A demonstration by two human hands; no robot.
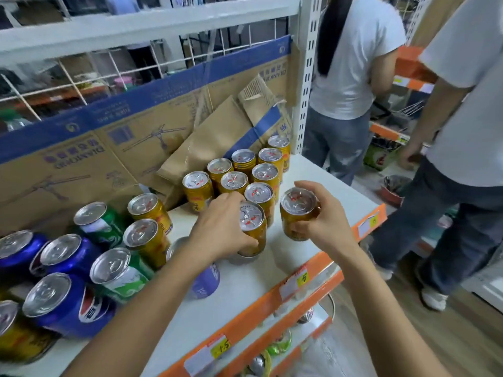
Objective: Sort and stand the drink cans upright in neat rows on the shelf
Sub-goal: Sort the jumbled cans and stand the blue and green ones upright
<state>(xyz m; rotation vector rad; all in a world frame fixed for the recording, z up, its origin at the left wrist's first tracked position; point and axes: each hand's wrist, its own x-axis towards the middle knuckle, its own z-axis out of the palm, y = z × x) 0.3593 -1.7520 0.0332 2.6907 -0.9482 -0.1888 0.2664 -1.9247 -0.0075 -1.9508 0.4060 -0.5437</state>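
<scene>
Head camera: on the white shelf (217,322), the left hand (217,227) curls its fingers round a gold can (251,216) fronting the standing gold rows (234,182), while the right hand (326,221) grips a second gold can (298,202) just beside; a careless nudge could topple neighbours, or send one over the orange edge (253,317)
</scene>
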